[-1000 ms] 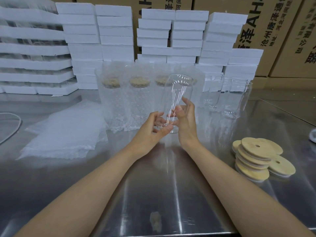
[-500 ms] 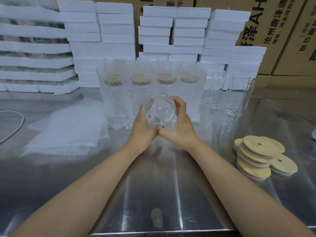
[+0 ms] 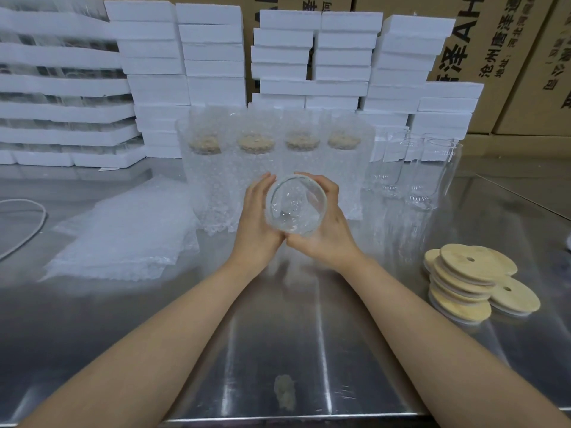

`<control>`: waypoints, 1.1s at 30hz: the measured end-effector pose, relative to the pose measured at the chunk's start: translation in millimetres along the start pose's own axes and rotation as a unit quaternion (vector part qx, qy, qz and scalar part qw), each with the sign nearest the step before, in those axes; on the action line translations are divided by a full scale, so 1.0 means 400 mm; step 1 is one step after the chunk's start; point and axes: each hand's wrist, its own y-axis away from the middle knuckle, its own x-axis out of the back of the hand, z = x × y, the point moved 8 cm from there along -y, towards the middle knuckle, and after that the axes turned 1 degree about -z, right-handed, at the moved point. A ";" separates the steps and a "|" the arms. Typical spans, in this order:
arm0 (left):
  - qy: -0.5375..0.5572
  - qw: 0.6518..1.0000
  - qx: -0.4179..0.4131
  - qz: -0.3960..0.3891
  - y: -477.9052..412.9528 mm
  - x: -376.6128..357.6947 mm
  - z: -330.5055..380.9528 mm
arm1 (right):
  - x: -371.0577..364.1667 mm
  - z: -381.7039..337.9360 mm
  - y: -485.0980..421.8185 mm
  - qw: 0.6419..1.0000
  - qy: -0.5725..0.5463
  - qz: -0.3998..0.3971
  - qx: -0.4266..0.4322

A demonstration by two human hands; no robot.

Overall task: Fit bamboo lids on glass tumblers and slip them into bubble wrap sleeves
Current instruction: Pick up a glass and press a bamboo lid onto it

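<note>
1. A tumbler (image 3: 296, 205) is held tilted above the bench (image 3: 278, 350), mouth towards the camera. It is cupped between the left hand (image 3: 258, 223) and right hand (image 3: 324, 230), both grips curled round its wall.
2. Smooth glass, bare palms: a slip could be caused by either grip loosening, with hard steel below.
3. No lid is fitted yet. The lids (image 3: 472, 282) lie stacked well to the right, so one hand must be freed, which is likely the risky moment.
4. Bare tumblers (image 3: 423, 174) behind could be knocked in that reach.
</note>
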 end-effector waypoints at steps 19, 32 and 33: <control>-0.040 0.982 -0.183 -0.004 0.050 -0.011 0.130 | -0.060 0.068 0.031 0.694 -0.626 0.019 -0.354; -0.049 0.974 -0.219 0.039 0.065 -0.006 0.157 | -0.083 0.064 0.035 0.696 -0.605 -0.037 -0.384; -0.052 0.972 -0.226 0.040 0.066 -0.005 0.158 | -0.082 0.063 0.034 0.702 -0.600 -0.037 -0.382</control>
